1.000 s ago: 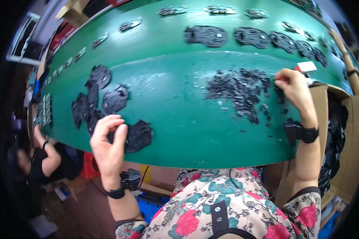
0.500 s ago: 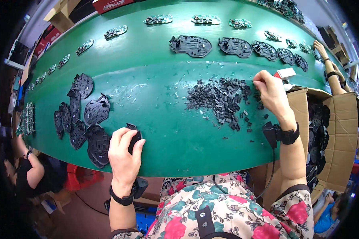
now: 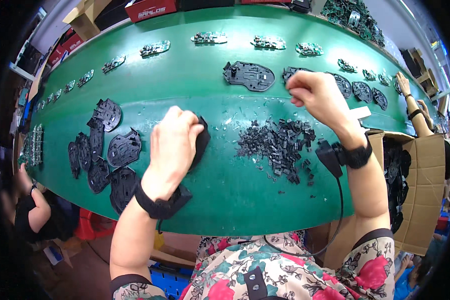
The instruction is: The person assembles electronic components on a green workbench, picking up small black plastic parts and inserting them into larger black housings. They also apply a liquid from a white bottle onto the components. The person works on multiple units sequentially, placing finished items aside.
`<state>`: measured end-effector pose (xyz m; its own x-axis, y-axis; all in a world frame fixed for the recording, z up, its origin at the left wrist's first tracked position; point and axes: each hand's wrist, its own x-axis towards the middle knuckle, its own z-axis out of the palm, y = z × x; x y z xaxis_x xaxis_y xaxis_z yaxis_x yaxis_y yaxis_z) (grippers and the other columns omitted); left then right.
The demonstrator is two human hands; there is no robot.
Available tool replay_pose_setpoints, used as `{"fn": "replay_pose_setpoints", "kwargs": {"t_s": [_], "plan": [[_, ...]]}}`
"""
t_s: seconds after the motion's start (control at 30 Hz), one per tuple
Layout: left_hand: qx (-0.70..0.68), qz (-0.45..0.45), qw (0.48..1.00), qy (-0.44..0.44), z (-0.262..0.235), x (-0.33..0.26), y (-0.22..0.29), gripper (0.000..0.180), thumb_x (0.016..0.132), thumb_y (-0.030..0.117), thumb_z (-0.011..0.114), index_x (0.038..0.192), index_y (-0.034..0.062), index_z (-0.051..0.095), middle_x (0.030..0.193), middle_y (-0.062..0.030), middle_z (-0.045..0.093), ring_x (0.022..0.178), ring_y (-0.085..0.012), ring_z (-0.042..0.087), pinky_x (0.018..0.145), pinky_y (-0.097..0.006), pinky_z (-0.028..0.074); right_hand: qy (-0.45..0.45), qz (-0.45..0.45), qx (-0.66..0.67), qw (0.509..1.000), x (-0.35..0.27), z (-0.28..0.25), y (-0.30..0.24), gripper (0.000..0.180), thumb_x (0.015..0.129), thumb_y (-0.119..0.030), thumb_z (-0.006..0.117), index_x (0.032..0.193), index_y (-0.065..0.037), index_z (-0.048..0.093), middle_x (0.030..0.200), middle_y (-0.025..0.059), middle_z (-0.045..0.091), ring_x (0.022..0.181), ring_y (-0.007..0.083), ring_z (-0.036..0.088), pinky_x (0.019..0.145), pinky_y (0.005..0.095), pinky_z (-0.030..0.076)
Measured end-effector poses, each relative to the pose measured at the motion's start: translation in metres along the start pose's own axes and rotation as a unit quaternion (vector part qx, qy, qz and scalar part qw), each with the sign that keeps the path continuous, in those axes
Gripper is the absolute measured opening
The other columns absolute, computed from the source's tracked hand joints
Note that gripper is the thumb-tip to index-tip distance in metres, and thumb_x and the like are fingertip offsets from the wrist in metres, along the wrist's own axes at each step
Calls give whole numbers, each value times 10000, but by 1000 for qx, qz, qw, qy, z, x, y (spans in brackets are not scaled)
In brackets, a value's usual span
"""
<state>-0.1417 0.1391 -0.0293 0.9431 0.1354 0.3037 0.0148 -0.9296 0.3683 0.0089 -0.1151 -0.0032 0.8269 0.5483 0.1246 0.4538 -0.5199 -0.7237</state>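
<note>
My left hand (image 3: pixel 171 145) is closed on a black plastic mouse shell (image 3: pixel 201 144), tilted on edge above the green table; the hand hides most of it. My right hand (image 3: pixel 321 97) is raised with fingers curled and pinched, in front of a row of black mouse shells (image 3: pixel 250 76). It covers part of the second one, and whatever its fingertips hold, if anything, is too small to see. A heap of small black plastic pieces (image 3: pixel 275 147) lies below that hand. More mouse shells (image 3: pixel 125 148) are grouped to the left of my left hand.
Green circuit boards (image 3: pixel 209 38) form a curved line along the table's far side. An open cardboard box (image 3: pixel 425 180) of black shells stands at the right, near a small white box (image 3: pixel 361 113). Other people's arms (image 3: pixel 411 102) reach in at the table's ends.
My left hand has lifted the mouse shell and moved up and rightward with it. My right hand has gone from beside the heap of pieces up and left toward the far row of shells.
</note>
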Motion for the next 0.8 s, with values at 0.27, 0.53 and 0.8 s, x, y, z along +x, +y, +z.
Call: {"fn": "replay_pose_setpoints", "kwargs": {"t_s": [0.27,0.53,0.8], "plan": [[96,-40,991,85,15,87,-33,246,789,261,739,769,24,674,754,-155,649,712,-324,632,669,-418,500,-11,-128,-151,980,94,30,35,101,788,-30,622,862,-9,687,812,139,652,790,293,643,743,362,512],[115,-158,980,33,29,114,-52,309,772,338,750,785,33,700,775,-184,683,760,-351,679,708,-429,532,1,-143,-189,972,116,54,61,77,710,-68,692,780,-36,702,809,185,648,801,353,646,771,417,519],[134,-177,975,-7,34,123,-49,319,783,335,745,846,26,694,843,-202,688,843,-374,681,751,-452,540,-102,67,-158,980,131,38,49,170,676,-175,802,780,-70,717,814,132,705,807,289,682,752,367,534]]}}
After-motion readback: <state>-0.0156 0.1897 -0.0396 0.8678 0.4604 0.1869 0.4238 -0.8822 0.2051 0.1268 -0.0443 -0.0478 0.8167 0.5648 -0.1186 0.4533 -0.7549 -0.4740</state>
